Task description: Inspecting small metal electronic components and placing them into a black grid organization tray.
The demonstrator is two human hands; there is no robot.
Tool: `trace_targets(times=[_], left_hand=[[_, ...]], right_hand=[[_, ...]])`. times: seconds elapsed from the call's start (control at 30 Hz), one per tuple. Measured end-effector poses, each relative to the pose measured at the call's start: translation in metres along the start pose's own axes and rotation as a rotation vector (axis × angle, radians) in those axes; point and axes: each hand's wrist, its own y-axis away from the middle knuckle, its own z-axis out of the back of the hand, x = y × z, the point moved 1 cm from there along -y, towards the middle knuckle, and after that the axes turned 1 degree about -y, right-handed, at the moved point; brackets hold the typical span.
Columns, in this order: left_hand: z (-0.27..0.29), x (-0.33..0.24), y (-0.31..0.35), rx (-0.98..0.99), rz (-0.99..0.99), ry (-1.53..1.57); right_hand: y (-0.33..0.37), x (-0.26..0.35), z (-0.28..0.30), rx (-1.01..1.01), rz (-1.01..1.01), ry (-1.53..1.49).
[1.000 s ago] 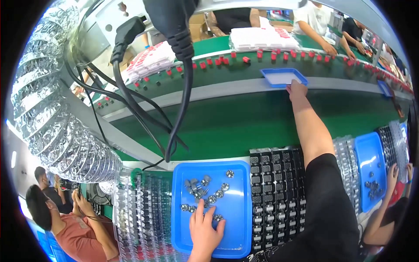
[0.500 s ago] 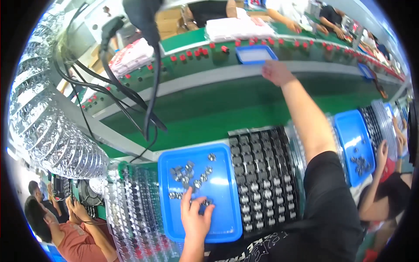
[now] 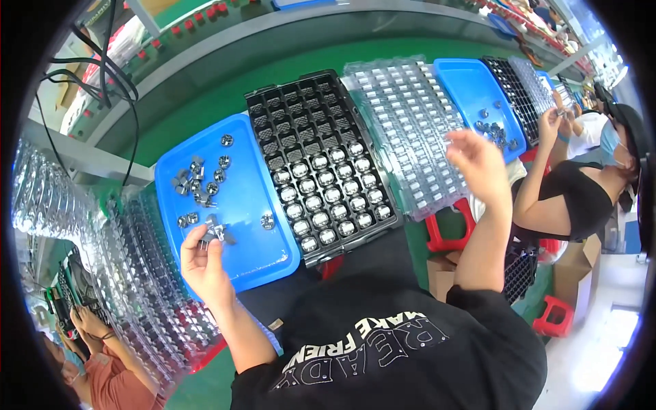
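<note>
My left hand (image 3: 207, 268) is over the near left part of a blue tray (image 3: 256, 263), thumb and fingers pinched on a small silver metal part (image 3: 216, 228) with thin legs. More such metal parts (image 3: 197, 179) lie loose in the tray. Beside it stands a black compartment tray (image 3: 321, 260), its nearer cells filled with shiny silver pieces (image 3: 313, 203) and its farther cells showing bare textured bottoms. My right hand (image 3: 480, 164) hovers at the right edge of a clear plastic blister tray (image 3: 400, 130) of small pale parts. Its fingers are curled together; what they hold is unclear.
Clear blister trays (image 3: 143, 253) are stacked on the left, near a silver foil duct (image 3: 51, 195). Black cables (image 3: 109, 68) hang at upper left. Farther right stand another blue tray (image 3: 444, 65) and a seated co-worker (image 3: 570, 195). Red stools (image 3: 555, 316) stand below.
My view has shifted. My right hand has come back from the small blue tray on the far line to the clear blister tray. My left hand has lifted slightly with a metal part.
</note>
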Motion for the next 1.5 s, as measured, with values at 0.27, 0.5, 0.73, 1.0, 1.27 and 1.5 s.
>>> trace_targets(times=[0.27,0.5,0.73,1.0,1.27,1.5], left_hand=[[0.008,-0.021,0.041,0.127,0.328,0.314],[-0.003,-0.023,0.016,0.213,0.389,0.416],[-0.008,-0.022,0.018,0.197,0.402,0.327],[-0.018,-0.033,0.022,0.208,0.555,0.473],[-0.021,-0.036,-0.001,0.352,0.525,0.511],[-0.026,-0.039,0.006,0.447,0.476,0.716]], right_hand=[[0.032,-0.066,0.026,-0.284,-0.286,0.357],[0.008,-0.108,0.032,-0.241,-0.309,0.342],[0.002,-0.137,0.028,-0.181,-0.088,0.350],[0.031,-0.171,0.035,-0.173,0.105,0.059],[0.006,-0.126,0.011,-0.350,0.222,0.084],[0.034,0.020,-0.097,-0.025,0.267,-0.616]])
